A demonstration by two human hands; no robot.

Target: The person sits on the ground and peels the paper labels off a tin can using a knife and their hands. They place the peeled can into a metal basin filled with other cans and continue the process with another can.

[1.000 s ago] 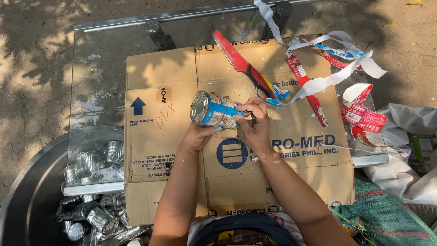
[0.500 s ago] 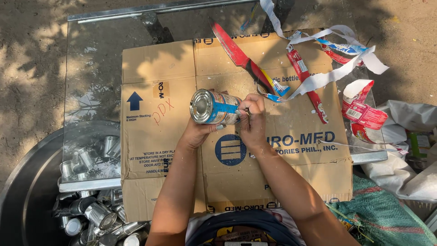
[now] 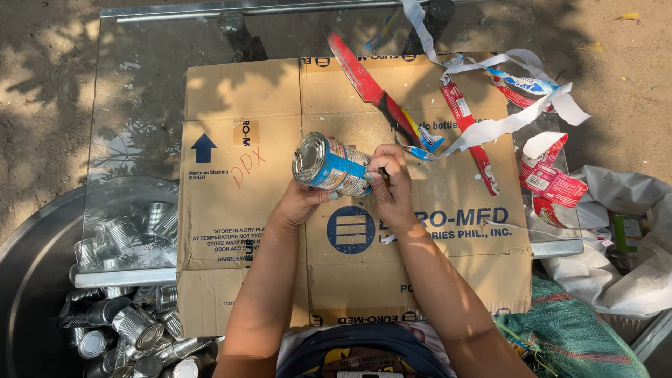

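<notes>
Gripping a tin can (image 3: 330, 165) with both hands.

Both hands on a labelled tin can (image 3: 330, 166) — left hand (image 3: 302, 203) beneath, right hand (image 3: 392, 183) beside

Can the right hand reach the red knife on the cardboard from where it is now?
Probably yes: the red knife lies uncovered just beyond the right hand, but that hand is busy on the can.

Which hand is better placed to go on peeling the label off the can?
The right hand. Its fingertips pinch the blue label at the can's near end, while the left hand cradles the can from below and steadies it.
</notes>
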